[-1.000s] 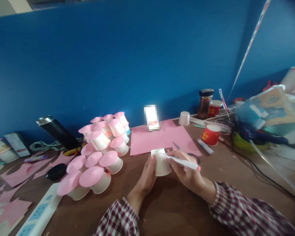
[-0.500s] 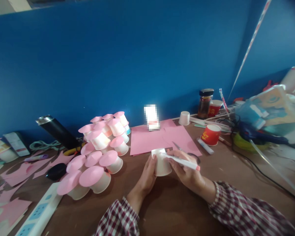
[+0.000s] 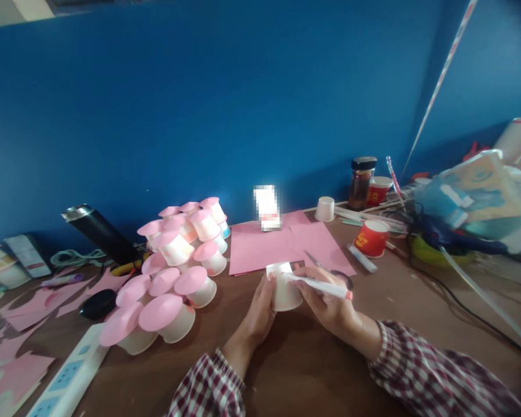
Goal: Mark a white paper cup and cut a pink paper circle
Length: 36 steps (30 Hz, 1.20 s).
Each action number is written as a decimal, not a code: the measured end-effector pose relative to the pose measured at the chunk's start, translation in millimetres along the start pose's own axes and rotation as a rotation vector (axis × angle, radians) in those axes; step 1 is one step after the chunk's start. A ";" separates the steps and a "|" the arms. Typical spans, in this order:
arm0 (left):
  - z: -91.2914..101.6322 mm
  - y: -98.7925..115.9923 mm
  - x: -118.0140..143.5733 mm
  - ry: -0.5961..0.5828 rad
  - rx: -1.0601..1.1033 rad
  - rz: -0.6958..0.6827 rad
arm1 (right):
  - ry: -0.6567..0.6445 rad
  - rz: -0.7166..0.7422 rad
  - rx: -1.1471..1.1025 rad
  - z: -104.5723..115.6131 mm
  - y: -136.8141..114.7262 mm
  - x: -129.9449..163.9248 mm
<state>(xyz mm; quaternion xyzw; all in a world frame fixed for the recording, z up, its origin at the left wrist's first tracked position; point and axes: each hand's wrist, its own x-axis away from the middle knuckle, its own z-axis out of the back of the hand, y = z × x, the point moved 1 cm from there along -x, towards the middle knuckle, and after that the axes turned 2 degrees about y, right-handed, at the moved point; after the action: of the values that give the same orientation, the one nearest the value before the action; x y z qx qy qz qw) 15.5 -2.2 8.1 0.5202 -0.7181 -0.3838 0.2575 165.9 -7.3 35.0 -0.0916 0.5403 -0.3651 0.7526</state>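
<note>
A white paper cup stands upside down in front of me, with my left hand closed around its left side. My right hand grips a white marker pen with an orange-red end, and the pen's tip meets the upper part of the cup's wall. Just behind the cup lie pink paper sheets. Scissors rest partly on that paper, half hidden by my right hand. To the left stand several upturned cups topped with pink paper cones.
A power strip, pink paper scraps and a black flask are at left. On the right are a red paper cup, a glue tube, a dark jar and a cluttered plastic bag. A blue partition rises behind.
Almost nothing differs. The view has shifted very slightly; both hands keep their hold, and the pen stays against the cup's wall.
</note>
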 end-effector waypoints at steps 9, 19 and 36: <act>-0.2 1.3 0.0 0.024 -0.039 -0.028 | 0.015 -0.068 -0.026 -1.2 2.6 1.0; -0.4 0.1 0.4 0.042 -0.024 -0.025 | 0.020 -0.032 -0.017 -0.3 2.2 0.6; -0.3 1.6 -1.0 0.064 0.044 0.006 | -0.004 -0.073 -0.068 -2.8 6.0 3.9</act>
<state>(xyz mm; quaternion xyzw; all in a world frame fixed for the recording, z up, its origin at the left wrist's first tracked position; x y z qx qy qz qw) 15.1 -1.1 9.5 0.5355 -0.7194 -0.3502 0.2702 166.7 -4.8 27.8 -0.1377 0.5470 -0.3736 0.7364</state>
